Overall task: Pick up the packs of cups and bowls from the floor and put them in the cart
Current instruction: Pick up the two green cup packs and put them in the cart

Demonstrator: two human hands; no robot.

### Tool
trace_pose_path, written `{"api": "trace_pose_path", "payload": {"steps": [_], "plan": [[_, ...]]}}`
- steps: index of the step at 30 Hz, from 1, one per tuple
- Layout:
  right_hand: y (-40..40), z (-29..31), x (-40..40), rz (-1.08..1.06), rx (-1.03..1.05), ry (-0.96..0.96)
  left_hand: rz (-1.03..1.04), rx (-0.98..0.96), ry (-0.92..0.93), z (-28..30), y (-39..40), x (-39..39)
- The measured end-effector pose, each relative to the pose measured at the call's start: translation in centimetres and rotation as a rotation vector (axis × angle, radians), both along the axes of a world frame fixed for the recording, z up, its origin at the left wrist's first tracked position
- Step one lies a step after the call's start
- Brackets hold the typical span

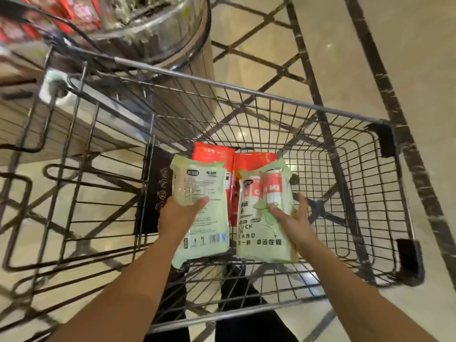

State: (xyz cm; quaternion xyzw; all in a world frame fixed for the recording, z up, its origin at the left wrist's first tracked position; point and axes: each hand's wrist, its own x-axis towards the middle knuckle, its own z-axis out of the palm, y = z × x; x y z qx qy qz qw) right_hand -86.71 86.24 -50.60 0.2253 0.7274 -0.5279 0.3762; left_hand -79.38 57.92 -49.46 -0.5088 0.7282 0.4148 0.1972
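Two pale green packs of cups lie side by side inside the wire cart [246,93]. My left hand [181,214] holds the left pack [204,178], thumb over its top face and fingers hidden beneath it. The right pack [259,234] shows red-and-white cups and black lettering. On its right side rests my right hand [294,219] with the fingers spread and straight, one fingertip touching the wrapper. Two red packs [213,153] lie under the green ones on the cart's floor.
A wooden display stand with a clear plastic cover [158,33] stands just beyond the cart's far left corner. The cart's folding seat frame [74,169] is at the left. The right half of the basket [345,193] holds nothing. Beige tiled floor with dark lines lies all around.
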Motion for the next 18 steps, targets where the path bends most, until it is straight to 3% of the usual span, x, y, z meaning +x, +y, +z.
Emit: {"api": "trace_pose_path", "payload": {"steps": [5, 9, 14, 18], "plan": [[-1.9, -0.6, 0.8, 0.118, -0.093, -0.083, -0.059, 0.037, -0.058, -1.9, 0.8, 0.5], [-2.2, -2.4, 0.0, 0.366, 0.051, -0.058, -0.125, -0.007, -0.090, -2.2, 2.1, 0.5], [0.0, -3.9, -1.9, 0.366, 0.139, -0.086, -0.300, -0.200, -0.040, 0.9, 3.3, -0.7], [-2.3, 2.6, -3.9, 0.428, 0.199, 0.018, -0.441, -0.269, 0.033, 5.0, 2.4, -2.1]]}}
